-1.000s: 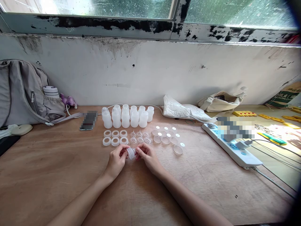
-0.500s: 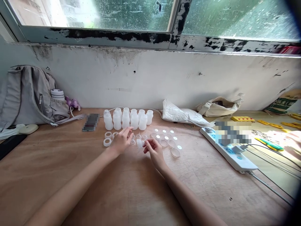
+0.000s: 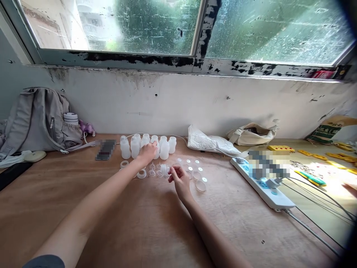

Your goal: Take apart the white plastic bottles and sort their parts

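Observation:
Two rows of frosted white bottles [image 3: 164, 149] stand at the back middle of the wooden table. My left hand [image 3: 148, 152] reaches in among them, its fingers bent at the upper part of a bottle; what they grip is too small to tell. My right hand [image 3: 178, 178] hovers over the small parts, fingers curled together beside a clear ridged piece [image 3: 164, 169]; I cannot make out whether it holds this. White rings [image 3: 141, 174] lie below my left hand, near clear nipple-like pieces [image 3: 151, 173]. Clear round caps [image 3: 200, 186] and small white discs [image 3: 204, 179] lie to the right.
A power strip [image 3: 264, 186] with cables lies on the right. Behind are a white padded package [image 3: 209, 143] and a cream bag [image 3: 252, 136]. A grey backpack [image 3: 36, 119] and a blurred dark object [image 3: 106, 149] are on the left.
My left hand has moved forward from above the rings to the bottles. My right hand stays near the clear parts. The camera view has tilted up slightly and shifted right.

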Demonstrator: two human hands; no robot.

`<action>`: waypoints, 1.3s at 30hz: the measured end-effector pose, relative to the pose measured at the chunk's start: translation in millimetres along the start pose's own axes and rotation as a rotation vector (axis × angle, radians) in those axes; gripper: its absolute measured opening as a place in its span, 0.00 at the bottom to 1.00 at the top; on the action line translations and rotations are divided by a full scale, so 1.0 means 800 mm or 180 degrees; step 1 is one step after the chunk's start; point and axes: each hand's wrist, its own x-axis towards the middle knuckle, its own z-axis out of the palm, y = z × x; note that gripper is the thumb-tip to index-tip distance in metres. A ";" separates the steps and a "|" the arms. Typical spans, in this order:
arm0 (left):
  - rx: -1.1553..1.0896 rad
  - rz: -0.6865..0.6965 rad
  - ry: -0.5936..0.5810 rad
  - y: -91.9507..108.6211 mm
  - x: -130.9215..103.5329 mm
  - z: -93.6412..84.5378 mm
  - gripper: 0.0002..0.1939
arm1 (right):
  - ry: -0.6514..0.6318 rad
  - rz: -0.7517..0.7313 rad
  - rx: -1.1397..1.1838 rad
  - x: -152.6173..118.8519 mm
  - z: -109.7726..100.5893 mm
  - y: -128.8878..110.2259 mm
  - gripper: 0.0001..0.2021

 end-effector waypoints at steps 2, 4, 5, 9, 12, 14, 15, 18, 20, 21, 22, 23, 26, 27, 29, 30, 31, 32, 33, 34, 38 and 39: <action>0.0038 0.0011 0.0012 0.001 -0.003 -0.003 0.10 | 0.0035 -0.0003 0.0029 0.000 0.000 -0.003 0.10; 0.0064 0.0019 0.0058 0.002 -0.006 -0.010 0.09 | 0.0080 -0.0012 0.0060 -0.001 -0.001 -0.007 0.10; 0.0073 0.0022 0.0098 0.002 -0.009 -0.016 0.09 | 0.0106 -0.0020 0.0073 -0.001 -0.002 -0.009 0.10; 0.0087 0.0069 0.0290 0.005 -0.034 -0.048 0.10 | 0.0233 -0.0034 0.0116 0.000 -0.005 -0.014 0.09; 0.0103 0.0252 0.0414 0.006 -0.068 -0.070 0.09 | 0.0281 -0.0031 0.0127 -0.001 -0.005 -0.014 0.09; 0.0112 0.0408 0.0474 0.004 -0.094 -0.075 0.09 | 0.0249 -0.0040 0.0123 -0.002 -0.004 -0.013 0.09; 0.0108 0.0488 0.0447 0.003 -0.106 -0.075 0.09 | 0.0225 -0.0045 0.0116 -0.002 -0.004 -0.011 0.09; 0.0074 0.0713 0.0278 -0.001 -0.135 -0.063 0.11 | 0.0174 -0.0052 0.0059 -0.003 -0.002 -0.008 0.09; 0.0001 0.0794 0.0206 -0.005 -0.147 -0.053 0.11 | 0.0162 -0.0052 0.0019 -0.004 -0.002 -0.005 0.09; -0.0072 0.0830 0.0178 -0.006 -0.151 -0.049 0.11 | 0.0159 -0.0050 0.0004 -0.003 -0.002 -0.004 0.09; -0.0166 0.0858 0.0159 -0.008 -0.154 -0.046 0.11 | 0.0156 -0.0051 -0.0012 -0.003 -0.002 -0.003 0.09; -0.0271 0.0878 0.0148 -0.009 -0.156 -0.044 0.11 | 0.0154 -0.0057 -0.0030 -0.003 -0.002 -0.003 0.10; -0.0499 0.0868 0.0202 -0.010 -0.160 -0.042 0.11 | 0.0157 -0.0075 -0.0085 -0.002 -0.002 -0.001 0.10; -0.0519 0.0831 0.0264 -0.010 -0.161 -0.041 0.11 | 0.0157 -0.0074 -0.0092 -0.002 -0.002 0.000 0.11; -0.0564 0.0663 0.0441 -0.009 -0.164 -0.034 0.13 | 0.0162 -0.0063 -0.0087 -0.001 -0.002 0.001 0.11; -0.0630 0.0522 0.0539 -0.008 -0.164 -0.028 0.19 | 0.0162 -0.0058 -0.0081 -0.001 -0.002 0.001 0.10; -0.0726 0.0357 0.0623 -0.007 -0.165 -0.020 0.25 | 0.0162 -0.0054 -0.0073 -0.001 -0.001 0.001 0.10; -0.0855 0.0181 0.0672 -0.006 -0.165 -0.010 0.31 | 0.0159 -0.0051 -0.0068 -0.002 -0.001 0.001 0.10; -0.0981 0.0011 0.0701 -0.004 -0.165 0.000 0.34 | 0.0152 -0.0050 -0.0065 -0.002 -0.001 0.001 0.10; -0.1082 -0.0127 0.0704 -0.003 -0.165 0.011 0.34 | 0.0144 -0.0053 -0.0064 -0.002 -0.001 0.001 0.10; -0.1464 -0.0339 0.0710 0.004 -0.164 0.036 0.22 | 0.0165 -0.0074 -0.0092 -0.003 -0.002 0.001 0.11; -0.1595 -0.0294 0.0691 0.006 -0.165 0.036 0.21 | 0.0187 -0.0072 -0.0100 -0.003 -0.003 0.001 0.11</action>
